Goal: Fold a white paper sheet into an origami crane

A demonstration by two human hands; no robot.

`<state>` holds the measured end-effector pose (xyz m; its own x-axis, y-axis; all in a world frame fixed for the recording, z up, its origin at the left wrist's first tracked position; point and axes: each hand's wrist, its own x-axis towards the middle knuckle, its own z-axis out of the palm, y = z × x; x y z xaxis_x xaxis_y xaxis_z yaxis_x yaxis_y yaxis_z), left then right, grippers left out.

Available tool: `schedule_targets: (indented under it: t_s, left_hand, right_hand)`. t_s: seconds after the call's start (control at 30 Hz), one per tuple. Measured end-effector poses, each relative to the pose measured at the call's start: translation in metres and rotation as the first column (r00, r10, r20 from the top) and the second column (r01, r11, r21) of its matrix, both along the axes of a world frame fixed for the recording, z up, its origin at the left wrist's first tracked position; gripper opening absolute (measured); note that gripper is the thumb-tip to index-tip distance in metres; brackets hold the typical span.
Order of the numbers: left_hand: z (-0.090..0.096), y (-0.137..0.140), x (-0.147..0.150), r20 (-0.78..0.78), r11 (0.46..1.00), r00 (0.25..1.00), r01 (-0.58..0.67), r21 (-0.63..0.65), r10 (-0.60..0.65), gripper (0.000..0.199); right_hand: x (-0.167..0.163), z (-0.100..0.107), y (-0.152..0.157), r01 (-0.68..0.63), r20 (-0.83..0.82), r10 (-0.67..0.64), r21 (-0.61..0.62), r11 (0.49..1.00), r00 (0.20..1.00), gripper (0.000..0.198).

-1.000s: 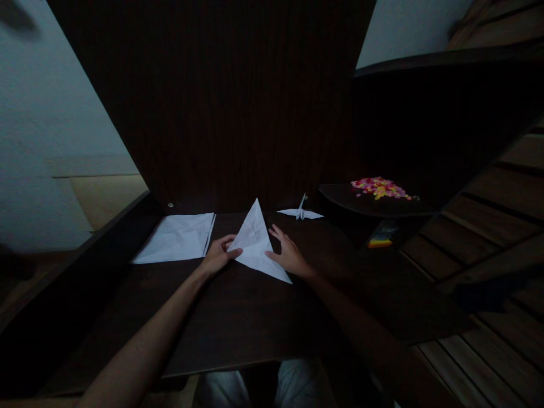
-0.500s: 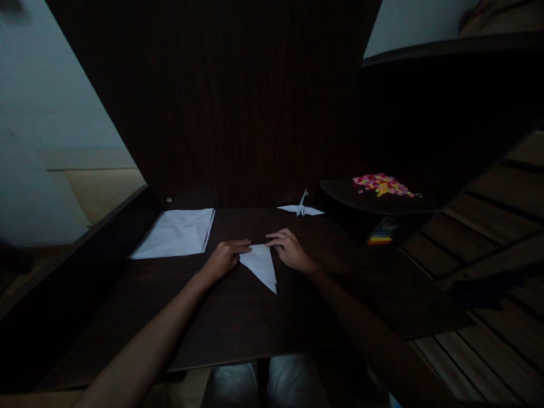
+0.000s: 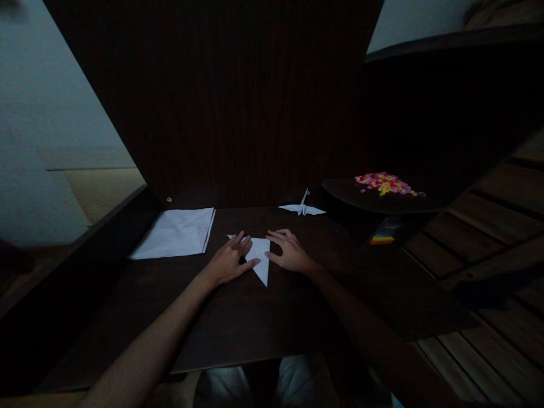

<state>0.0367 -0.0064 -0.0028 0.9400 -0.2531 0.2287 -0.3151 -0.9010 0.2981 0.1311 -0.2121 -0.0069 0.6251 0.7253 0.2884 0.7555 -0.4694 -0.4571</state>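
"So, your fingers?"

"Left hand [image 3: 232,259]: fingers spread over the folded paper [image 3: 260,249], thumb on its face. Right hand [image 3: 291,253]: fingers extended, thumb apart, tips at the paper's right edge."

"And your paper?"

"One, white, folded, angular; flat on the desk [image 3: 221,334] between your hands, narrowing to a point towards you."

"Around it?"

"Desk: dark, wood-grained. Left of your hands, white sheets [image 3: 174,233], stacked, creased. Beyond your right hand, a paper crane [image 3: 302,210]. Farther right, a dark shelf [image 3: 340,191] bearing small bits [image 3: 386,184], pink, red, yellow."

"Labels?"

"Packet [image 3: 382,239] beneath, yellow-banded; any print too dim to read. Far left, pale wall [image 3: 38,102]."
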Motion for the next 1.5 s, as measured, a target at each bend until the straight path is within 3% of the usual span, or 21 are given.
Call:
schedule_targets:
  t_s: [0.2,0.43,0.7,1.03,1.2,1.37,1.5]
  left_hand:
    - [-0.005,-0.001,-0.001,-0.059,0.991,0.998,-0.004,0.133,0.012,0.087]
    - [-0.004,-0.002,-0.003,-0.092,0.988,0.996,-0.006,0.156,0.021,0.103]
    - [0.001,-0.004,-0.006,-0.128,0.99,0.992,0.019,0.143,-0.001,0.109]
    - [0.002,-0.008,-0.007,-0.137,0.991,0.991,0.013,0.131,0.005,0.105]
    - [0.0,-0.008,-0.007,-0.124,0.993,0.992,0.012,0.119,0.003,0.103]
    - [0.002,-0.011,-0.007,-0.079,0.995,0.997,0.016,0.102,-0.008,0.099]
    - [0.004,-0.012,-0.006,-0.043,0.997,0.999,0.003,0.072,0.0,0.092]
  right_hand:
    - [0.002,-0.005,0.001,0.045,0.004,-0.045,0.014,0.999,0.999,0.042]
    - [0.006,-0.008,0.002,0.079,-0.037,-0.075,0.135,0.988,0.996,0.024]
    - [0.005,-0.001,0.002,0.066,-0.182,-0.024,0.228,0.971,0.983,0.02]
    - [0.0,0.002,0.002,0.0,-0.238,0.065,0.265,0.964,0.969,0.039]
    - [0.004,-0.002,0.004,0.022,-0.392,0.154,0.41,0.912,0.907,0.047]
    - [0.003,-0.004,0.006,0.096,-0.573,0.268,0.525,0.845,0.775,0.047]
    - [0.0,-0.002,0.008,0.136,-0.604,0.309,0.577,0.805,0.734,0.043]
